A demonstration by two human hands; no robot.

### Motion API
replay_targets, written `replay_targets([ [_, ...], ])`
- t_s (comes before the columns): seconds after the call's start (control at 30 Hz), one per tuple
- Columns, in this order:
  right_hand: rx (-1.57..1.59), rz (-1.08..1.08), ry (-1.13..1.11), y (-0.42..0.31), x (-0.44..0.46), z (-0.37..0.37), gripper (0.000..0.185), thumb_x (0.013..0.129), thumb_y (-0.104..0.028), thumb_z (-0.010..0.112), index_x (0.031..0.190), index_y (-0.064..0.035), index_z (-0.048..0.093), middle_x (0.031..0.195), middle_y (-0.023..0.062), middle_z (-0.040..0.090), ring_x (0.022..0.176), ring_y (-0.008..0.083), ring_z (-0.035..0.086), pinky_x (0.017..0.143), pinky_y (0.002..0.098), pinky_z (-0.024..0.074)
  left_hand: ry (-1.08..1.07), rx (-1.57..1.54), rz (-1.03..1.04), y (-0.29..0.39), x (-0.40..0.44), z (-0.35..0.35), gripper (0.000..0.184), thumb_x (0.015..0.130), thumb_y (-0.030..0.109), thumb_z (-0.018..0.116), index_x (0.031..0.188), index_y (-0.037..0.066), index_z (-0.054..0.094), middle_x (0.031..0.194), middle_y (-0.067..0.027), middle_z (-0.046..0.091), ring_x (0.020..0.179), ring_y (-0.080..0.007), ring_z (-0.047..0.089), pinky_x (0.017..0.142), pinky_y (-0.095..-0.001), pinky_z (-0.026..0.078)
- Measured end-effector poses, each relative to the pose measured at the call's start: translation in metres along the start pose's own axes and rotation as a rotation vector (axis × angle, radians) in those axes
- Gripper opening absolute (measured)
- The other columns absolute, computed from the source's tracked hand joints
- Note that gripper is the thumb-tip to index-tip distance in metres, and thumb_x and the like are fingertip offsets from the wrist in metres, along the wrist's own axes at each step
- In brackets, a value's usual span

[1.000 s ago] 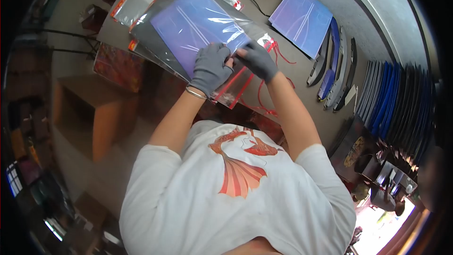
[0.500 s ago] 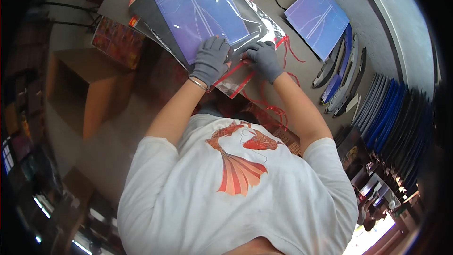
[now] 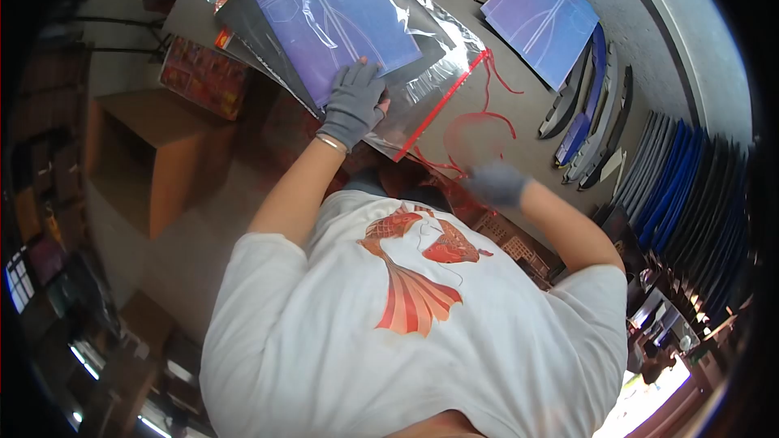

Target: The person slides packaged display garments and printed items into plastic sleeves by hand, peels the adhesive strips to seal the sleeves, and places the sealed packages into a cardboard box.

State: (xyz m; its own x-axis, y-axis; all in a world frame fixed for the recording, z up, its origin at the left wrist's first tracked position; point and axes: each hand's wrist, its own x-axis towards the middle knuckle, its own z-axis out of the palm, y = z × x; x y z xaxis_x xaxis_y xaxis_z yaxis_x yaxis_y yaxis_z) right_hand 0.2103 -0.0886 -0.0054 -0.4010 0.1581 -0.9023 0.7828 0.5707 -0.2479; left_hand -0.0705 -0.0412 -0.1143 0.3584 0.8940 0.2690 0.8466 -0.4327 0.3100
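Observation:
My left hand [image 3: 355, 105], in a grey glove with bare fingertips, lies flat with fingers stretched over a clear plastic bag [image 3: 418, 97]. Inside or beneath the clear film is a blue-purple sheet printed with jeans-like seams and pockets [image 3: 341, 20]. A bright red strip [image 3: 442, 107] edges the bag's near right side. My right hand [image 3: 497, 185], gloved alike, is smeared by motion near the table's front edge, apart from the bag. Thin red strips [image 3: 492, 116] curl on the table beside it, partly blurred; whether the fingers hold one is unclear.
Another blue-purple printed sheet [image 3: 542, 20] lies at the upper right. Beside it are several curved strips [image 3: 596, 118] and a row of grey, blue and black panels [image 3: 661, 182]. An open cardboard box [image 3: 154, 158] stands left, below a red patterned box [image 3: 203, 77].
My right hand has left the bag's edge and swung down and right, towards my body. The flap by the red edge now lies flatter. My left hand stays on the bag.

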Motion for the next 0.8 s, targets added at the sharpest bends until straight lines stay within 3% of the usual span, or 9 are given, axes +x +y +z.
replay_targets([
  [0.03,0.087,-0.279,0.022,0.037,0.009,0.069,0.035,0.084,-0.017,0.055,0.115,-0.0029,0.053,0.105,0.0186,0.063,0.097,0.0329,0.061,0.082,0.0383,0.0486,0.005,-0.027,0.062,0.0,-0.005,-0.008,0.058,0.058,0.038,0.074,0.107,0.011,0.058,0.121,-0.0098,0.053,0.123,-0.031,0.041,0.103,-0.0488,0.026],
  [0.1,0.25,-0.175,0.08,0.045,-0.028,0.096,0.02,0.08,-0.02,0.058,0.094,-0.0071,0.064,0.094,0.0135,0.066,0.082,0.0316,0.065,0.069,0.0391,0.0515,0.017,-0.06,0.121,0.011,-0.018,-0.031,0.062,0.056,0.042,0.076,0.107,0.012,0.058,0.121,-0.0091,0.052,0.123,-0.031,0.04,0.103,-0.0497,0.025],
  [0.17,0.912,0.159,0.085,0.065,-0.038,0.082,0.022,0.079,-0.026,0.062,0.091,-0.0079,0.066,0.1,0.0133,0.065,0.085,0.0317,0.064,0.073,0.0404,0.0499,-0.008,-0.076,0.032,0.027,-0.038,-0.06,0.048,0.059,0.04,0.076,0.095,0.012,0.061,0.116,-0.0111,0.052,0.115,-0.0319,0.044,0.101,-0.0482,0.026],
  [0.23,0.447,0.516,0.383,0.045,-0.054,0.022,0.022,0.074,-0.028,0.069,0.089,-0.0104,0.068,0.102,0.0111,0.064,0.096,0.0295,0.06,0.079,0.0399,0.0471,-0.03,-0.012,-0.008,0.024,-0.064,-0.05,0.042,0.06,0.039,0.076,0.089,0.012,0.062,0.113,-0.01,0.052,0.112,-0.0305,0.045,0.1,-0.0492,0.025],
  [0.3,0.097,0.586,0.525,0.04,-0.049,-0.011,0.036,0.068,-0.031,0.075,0.099,-0.0148,0.066,0.11,0.0089,0.061,0.11,0.0288,0.053,0.088,0.0435,0.0409,-0.049,0.06,-0.047,0.022,-0.079,-0.051,0.036,0.062,0.037,0.075,0.084,0.012,0.062,0.11,-0.009,0.051,0.108,-0.0291,0.046,0.099,-0.0501,0.025],
  [0.43,-0.019,0.176,1.331,0.046,0.024,-0.045,0.061,0.065,-0.031,0.075,0.121,-0.0227,0.05,0.126,0.0055,0.049,0.119,0.0297,0.044,0.097,0.0518,0.0303,0.018,-0.082,-0.32,0.015,-0.098,-0.052,0.024,0.068,0.025,0.074,0.077,0.009,0.059,0.1,-0.0086,0.052,0.102,-0.0272,0.047,0.091,-0.0443,0.034],
  [0.63,-0.183,-0.055,1.175,0.057,0.102,-0.102,0.038,0.068,-0.027,0.075,0.103,-0.0177,0.062,0.114,0.0022,0.058,0.109,0.0205,0.052,0.095,0.0455,0.0326,0.189,-0.508,-0.636,-0.008,-0.111,-0.049,0.018,0.077,0.014,0.07,0.075,0.003,0.055,0.088,-0.0084,0.052,0.079,-0.0229,0.053,0.07,-0.0316,0.045],
  [0.67,-0.062,-0.147,1.259,0.062,0.109,-0.109,0.026,0.07,-0.026,0.074,0.09,-0.0132,0.065,0.096,0.0034,0.064,0.093,0.0189,0.06,0.086,0.0403,0.0401,0.203,-0.504,-0.648,-0.013,-0.113,-0.047,0.018,0.077,0.013,0.07,0.075,0.003,0.055,0.085,-0.008,0.053,0.074,-0.0214,0.054,0.067,-0.0298,0.046],
  [0.8,0.479,0.027,0.961,0.064,0.106,-0.146,0.022,0.068,-0.023,0.076,0.082,-0.0101,0.066,0.083,0.01,0.065,0.079,0.0269,0.062,0.066,0.0352,0.0461,0.157,-0.404,-0.675,-0.034,-0.124,-0.035,0.024,0.075,0.011,0.072,0.087,0.002,0.054,0.087,-0.0093,0.054,0.075,-0.0186,0.057,0.067,-0.0267,0.048],
])
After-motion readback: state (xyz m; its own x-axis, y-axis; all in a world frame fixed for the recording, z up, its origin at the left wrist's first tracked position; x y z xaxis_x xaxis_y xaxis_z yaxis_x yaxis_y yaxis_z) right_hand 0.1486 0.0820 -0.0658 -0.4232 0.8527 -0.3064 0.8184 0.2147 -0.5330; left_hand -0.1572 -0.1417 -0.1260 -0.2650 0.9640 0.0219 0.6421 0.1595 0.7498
